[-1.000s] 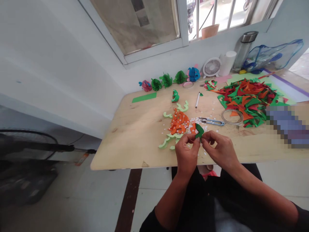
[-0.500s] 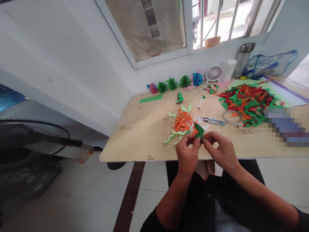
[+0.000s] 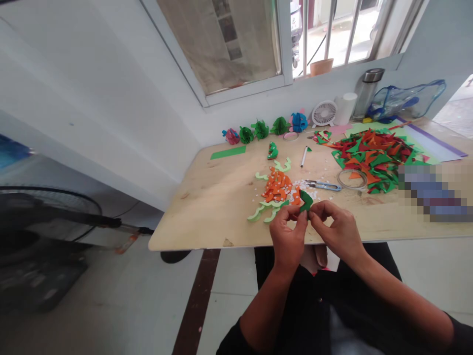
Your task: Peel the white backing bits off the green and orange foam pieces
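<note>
A green curved paper piece point(image 3: 305, 200) is held up between both hands at the table's front edge. My left hand point(image 3: 288, 230) pinches its lower left side with thumb and fingers. From the right, my right hand point(image 3: 334, 228) has thumb and forefinger closed on its lower right edge. Just beyond them lie orange paper pieces point(image 3: 276, 185) dotted with white bits, pale green wavy paper strips point(image 3: 255, 215) and small white scraps point(image 3: 306, 194). Blue-handled thread snips point(image 3: 325, 186) rest behind my right hand.
A heap of red, orange and green paper scraps point(image 3: 377, 155) covers the right side, with a tape roll point(image 3: 352, 179) beside it. Folded paper figures point(image 3: 260, 129), a small white fan point(image 3: 324, 114) and a glass bottle point(image 3: 365, 96) line the wall. A pen point(image 3: 303, 157) lies mid-table.
The view has shifted slightly. The green paper piece is turned a little between my fingers; both hands keep their pinch on it.
</note>
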Tool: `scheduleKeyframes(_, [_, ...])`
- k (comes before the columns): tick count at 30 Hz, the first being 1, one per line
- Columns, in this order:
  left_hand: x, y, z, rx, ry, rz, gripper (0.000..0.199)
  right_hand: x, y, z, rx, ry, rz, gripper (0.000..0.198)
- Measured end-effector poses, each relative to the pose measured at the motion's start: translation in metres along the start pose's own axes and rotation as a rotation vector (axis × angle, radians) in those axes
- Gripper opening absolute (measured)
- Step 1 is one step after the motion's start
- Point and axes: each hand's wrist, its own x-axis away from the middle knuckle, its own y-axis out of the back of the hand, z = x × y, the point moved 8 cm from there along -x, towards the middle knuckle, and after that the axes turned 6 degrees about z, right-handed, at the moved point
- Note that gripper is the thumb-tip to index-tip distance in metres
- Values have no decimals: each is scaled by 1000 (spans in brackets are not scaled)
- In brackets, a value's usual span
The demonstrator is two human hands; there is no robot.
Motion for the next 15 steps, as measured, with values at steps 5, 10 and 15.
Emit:
scheduleKeyframes(5, [-2,-2,12,130,73,6,12,-3,-3,0,-14,-13,16,12])
scheduleKeyframes(10, [-8,-1,26,401,245,-41,15,-8,-5,-13,-10,-44,44,12])
scheduleKeyframes(15, [-12,-4,33,560,412,-56,20,-8,-2,-51,39,-117,86,11])
